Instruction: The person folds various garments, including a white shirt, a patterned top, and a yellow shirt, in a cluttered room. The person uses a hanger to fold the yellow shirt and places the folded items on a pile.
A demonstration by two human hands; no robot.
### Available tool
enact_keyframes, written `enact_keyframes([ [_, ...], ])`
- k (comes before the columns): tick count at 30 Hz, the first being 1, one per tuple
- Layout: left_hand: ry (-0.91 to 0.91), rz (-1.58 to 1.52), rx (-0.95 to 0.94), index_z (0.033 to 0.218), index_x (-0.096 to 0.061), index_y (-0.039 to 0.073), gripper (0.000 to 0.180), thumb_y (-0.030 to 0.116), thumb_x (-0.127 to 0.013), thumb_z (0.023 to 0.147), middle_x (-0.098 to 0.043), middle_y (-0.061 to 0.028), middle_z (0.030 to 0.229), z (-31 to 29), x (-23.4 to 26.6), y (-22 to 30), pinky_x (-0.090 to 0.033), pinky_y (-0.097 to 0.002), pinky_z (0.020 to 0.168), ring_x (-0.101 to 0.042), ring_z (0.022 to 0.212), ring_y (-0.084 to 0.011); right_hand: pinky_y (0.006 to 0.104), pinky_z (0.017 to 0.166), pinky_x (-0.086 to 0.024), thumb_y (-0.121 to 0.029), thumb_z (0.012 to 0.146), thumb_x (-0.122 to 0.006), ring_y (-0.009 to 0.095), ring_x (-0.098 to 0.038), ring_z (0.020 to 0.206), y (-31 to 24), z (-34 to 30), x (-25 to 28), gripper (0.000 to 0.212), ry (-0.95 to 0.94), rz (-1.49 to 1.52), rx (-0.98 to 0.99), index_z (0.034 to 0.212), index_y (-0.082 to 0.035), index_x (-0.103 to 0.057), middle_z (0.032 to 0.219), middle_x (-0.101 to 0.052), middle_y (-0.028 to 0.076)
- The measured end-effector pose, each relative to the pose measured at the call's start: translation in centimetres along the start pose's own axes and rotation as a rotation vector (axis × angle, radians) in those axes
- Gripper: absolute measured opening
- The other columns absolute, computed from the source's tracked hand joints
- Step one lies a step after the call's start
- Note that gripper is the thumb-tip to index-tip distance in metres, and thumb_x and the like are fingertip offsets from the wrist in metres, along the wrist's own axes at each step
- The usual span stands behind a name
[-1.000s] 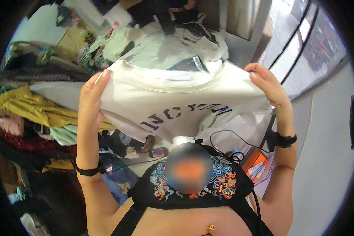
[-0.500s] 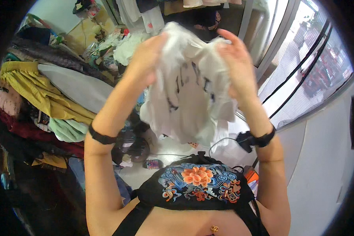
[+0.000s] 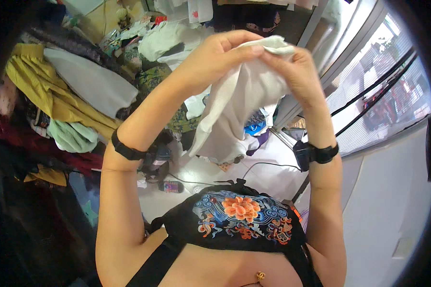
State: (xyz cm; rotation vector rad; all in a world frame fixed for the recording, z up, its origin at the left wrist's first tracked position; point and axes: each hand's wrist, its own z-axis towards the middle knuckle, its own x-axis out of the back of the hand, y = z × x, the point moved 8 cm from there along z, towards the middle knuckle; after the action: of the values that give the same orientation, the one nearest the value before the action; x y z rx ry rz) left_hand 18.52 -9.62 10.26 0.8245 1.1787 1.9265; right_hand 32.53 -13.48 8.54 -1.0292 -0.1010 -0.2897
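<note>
A white garment [image 3: 248, 93], which looks like a shirt, hangs in loose folds from my two hands in front of me. My left hand [image 3: 227, 53] grips its upper edge from the left, thumb over the cloth. Close beside it, my right hand [image 3: 299, 75] is closed on the same bunched edge, the thumbs nearly meeting. The lower part of the cloth trails down to the left above the floor. No dark print shows on the side facing me now.
On the left lie heaped clothes, with yellow trousers [image 3: 57, 98], a grey-white cloth [image 3: 88, 81] and a pale green cloth [image 3: 72, 135]. More clothes hang at the far side. A glass door [image 3: 383, 81] stands at right. A cable [image 3: 273, 163] and a shoe [image 3: 171, 186] lie on the floor.
My hands have come together at the garment's top edge, the left moving right. The cloth, spread between them before with dark lettering showing, now hangs folded and narrower.
</note>
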Motion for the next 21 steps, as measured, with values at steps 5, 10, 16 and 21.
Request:
enact_keyframes([
  [5,0.044,0.12,0.014,0.13,-0.052,0.009,0.044,0.025,-0.068,0.092,-0.059,-0.0011,0.112,-4.5,2.3,-7.2,-0.046,-0.0262,0.09,-0.056,0.106,-0.009,0.0248,0.076,-0.052,-0.03,0.087,-0.074,0.011,-0.067,0.085,-5.1,-1.2,3.0,0.03,-0.012,-0.19,0.107,0.105,-0.006,-0.071,0.094,-0.071,0.003],
  [10,0.232,0.323,-0.158,0.132,-0.042,0.008,0.07,0.012,-0.077,0.071,-0.054,-0.0091,0.128,-11.0,-0.8,-14.3,-0.046,-0.0362,0.095,-0.056,0.116,-0.0218,0.0242,0.076,-0.05,-0.016,0.082,-0.073,0.012,-0.065,0.083,-6.9,-3.4,5.0,0.031,-0.019,-0.278,0.075,0.107,0.001,-0.068,0.095,-0.07,0.005],
  [16,0.229,0.438,-0.329,0.116,-0.04,0.009,0.063,0.015,-0.082,0.071,-0.051,-0.0138,0.129,-13.2,-6.8,-18.5,-0.054,-0.0375,0.082,-0.059,0.109,-0.0327,0.0281,0.078,-0.049,-0.026,0.07,-0.087,0.016,-0.062,0.085,-5.5,-8.3,10.6,0.051,0.117,-0.537,0.047,0.106,0.003,-0.066,0.096,-0.066,0.006],
  [21,0.293,0.505,-0.513,0.096,-0.052,0.006,0.043,0.017,-0.083,0.069,-0.058,-0.0123,0.115,-12.9,-9.2,-18.6,-0.054,-0.037,0.079,-0.063,0.099,-0.0315,0.0288,0.078,-0.049,-0.034,0.063,-0.093,0.015,-0.062,0.084,-3.6,-11.0,12.8,0.061,0.224,-0.535,-0.071,0.105,0.002,-0.067,0.092,-0.067,0.005],
])
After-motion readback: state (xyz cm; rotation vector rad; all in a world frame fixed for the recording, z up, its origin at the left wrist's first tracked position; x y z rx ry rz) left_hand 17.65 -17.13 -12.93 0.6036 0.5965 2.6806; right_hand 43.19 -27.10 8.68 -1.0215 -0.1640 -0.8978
